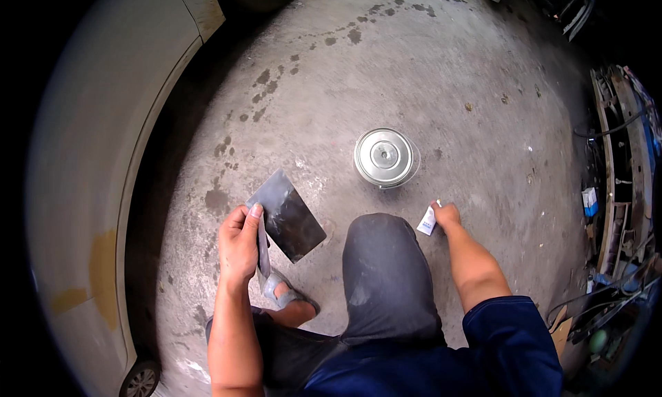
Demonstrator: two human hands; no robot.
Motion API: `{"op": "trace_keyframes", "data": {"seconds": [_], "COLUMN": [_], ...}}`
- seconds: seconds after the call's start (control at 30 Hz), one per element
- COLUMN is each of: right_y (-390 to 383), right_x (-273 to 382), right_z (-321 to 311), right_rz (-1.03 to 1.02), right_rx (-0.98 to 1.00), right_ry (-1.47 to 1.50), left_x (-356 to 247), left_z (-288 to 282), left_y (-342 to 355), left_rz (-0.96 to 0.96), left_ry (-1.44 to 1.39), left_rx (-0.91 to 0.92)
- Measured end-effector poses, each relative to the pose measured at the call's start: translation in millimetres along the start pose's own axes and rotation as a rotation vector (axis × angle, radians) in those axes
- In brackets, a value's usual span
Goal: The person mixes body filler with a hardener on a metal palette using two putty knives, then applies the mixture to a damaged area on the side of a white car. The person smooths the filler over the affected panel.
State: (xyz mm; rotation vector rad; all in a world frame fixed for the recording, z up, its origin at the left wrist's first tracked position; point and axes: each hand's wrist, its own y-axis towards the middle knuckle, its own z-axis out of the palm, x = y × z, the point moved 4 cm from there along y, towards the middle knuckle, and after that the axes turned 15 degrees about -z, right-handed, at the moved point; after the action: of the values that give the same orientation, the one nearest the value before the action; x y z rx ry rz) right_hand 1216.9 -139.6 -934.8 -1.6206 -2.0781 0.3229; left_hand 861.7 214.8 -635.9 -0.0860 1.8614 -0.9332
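Note:
A dark, smudged rectangular plate [293, 221] is gripped at its left corner by my left hand [238, 245], thumb on top. Along the same palm runs a narrow greyish flat piece [263, 251], perhaps a spreader; its full shape is hidden. On the other side, my right hand [447, 214] is closed round the end of a small white squeeze tube [427, 222] with blue print, which points down and left. Between and beyond my hands a round metal can [383, 157] stands on the floor, lid on, its wire handle lying to the right.
Along the left is a light-coloured car [89, 156] with yellowish patches [103, 280] low on its side. Dark wet spots [265, 87] mark the concrete floor [448, 73]. Car parts and cables [614, 183] pile up at the right, with a blue-and-white box [589, 202].

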Motion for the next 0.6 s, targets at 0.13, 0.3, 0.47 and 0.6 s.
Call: {"op": "trace_keyframes", "data": {"seconds": [0.13, 0.3, 0.47, 0.6], "right_y": [12, 24, 33, 52], "right_x": [98, 168, 187, 180], "right_z": [-70, -94, -83, -85], "right_rz": [-0.532, -0.608, -0.561, -0.516], "right_rx": [-0.122, -0.062, -0.064, -0.019], "right_ry": [0.328, 0.295, 0.12, 0.168], "left_x": [-1, -2, -6, -9], "left_z": [4, 8, 1, 4], "left_y": [4, 3, -4, -4], "left_rz": [0.02, 0.088, 0.067, 0.086], "left_ry": [-0.009, -0.029, 0.002, -0.136], "left_rx": [-0.014, -0.008, -0.021, 0.013]}}
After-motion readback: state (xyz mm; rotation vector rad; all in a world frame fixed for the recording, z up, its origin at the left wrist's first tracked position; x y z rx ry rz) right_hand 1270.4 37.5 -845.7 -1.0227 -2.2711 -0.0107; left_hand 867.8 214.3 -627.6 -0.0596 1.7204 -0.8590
